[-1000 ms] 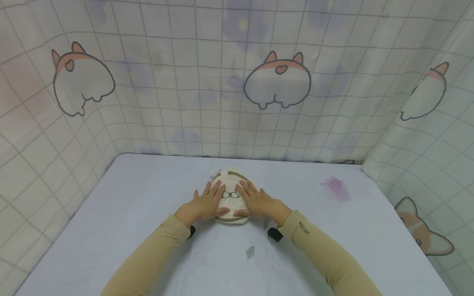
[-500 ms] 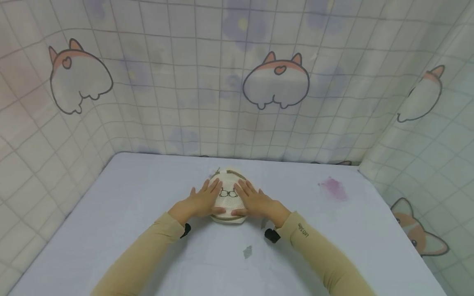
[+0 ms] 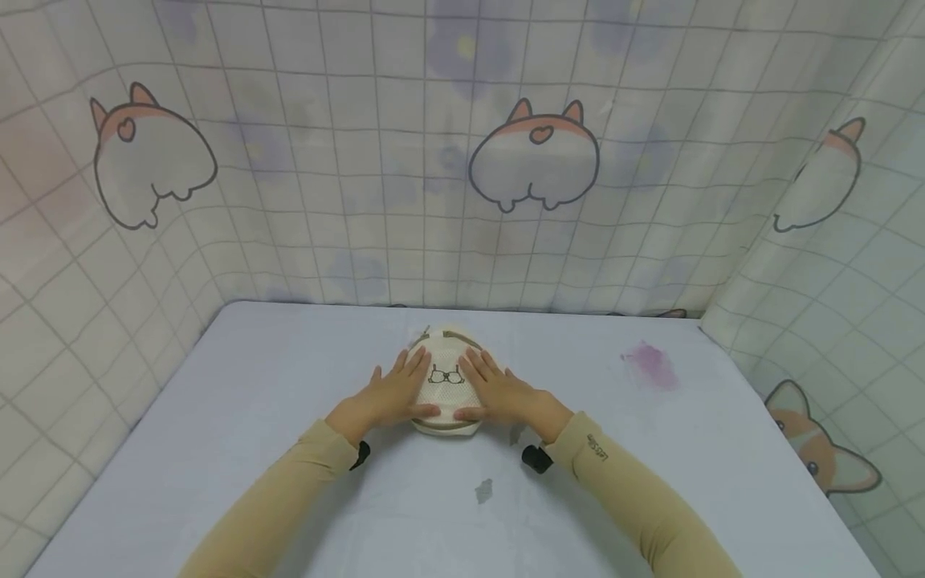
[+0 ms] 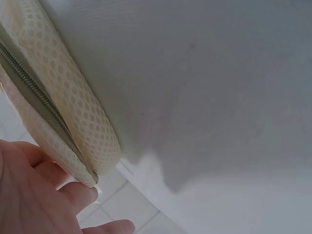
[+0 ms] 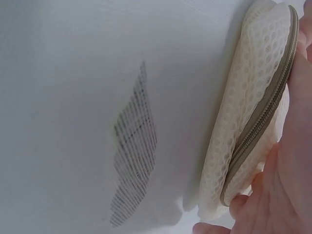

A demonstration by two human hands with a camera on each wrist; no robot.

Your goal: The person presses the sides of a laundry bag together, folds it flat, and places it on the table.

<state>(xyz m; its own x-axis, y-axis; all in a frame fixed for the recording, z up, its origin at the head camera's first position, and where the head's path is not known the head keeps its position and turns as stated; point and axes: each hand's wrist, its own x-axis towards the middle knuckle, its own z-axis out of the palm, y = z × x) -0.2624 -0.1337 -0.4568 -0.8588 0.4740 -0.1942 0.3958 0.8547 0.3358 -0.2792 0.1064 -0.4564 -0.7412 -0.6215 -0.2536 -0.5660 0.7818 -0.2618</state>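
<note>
A rounded cream mesh zip bag (image 3: 445, 395), printed with a pair of glasses, lies on the table near its far edge. My left hand (image 3: 393, 396) rests on the bag's left side and my right hand (image 3: 507, 397) on its right, fingers straight and spread, thumbs pointing toward each other. Much of both sides is covered by the hands. In the left wrist view the bag's honeycomb mesh (image 4: 80, 100) and closed-looking zipper (image 4: 44, 97) show beside the hand. The right wrist view has the zipper (image 5: 258, 124) running along the bag's edge.
The white-covered table (image 3: 289, 353) has a pink stain (image 3: 654, 365) at the right and a grey patch (image 3: 484, 490) in front of the bag. A checked curtain (image 3: 347, 177) with corgi drawings encloses the back and sides.
The head view has shifted slightly. Both hands stay on the bag in the same pose, and the bag keeps its place on the table.
</note>
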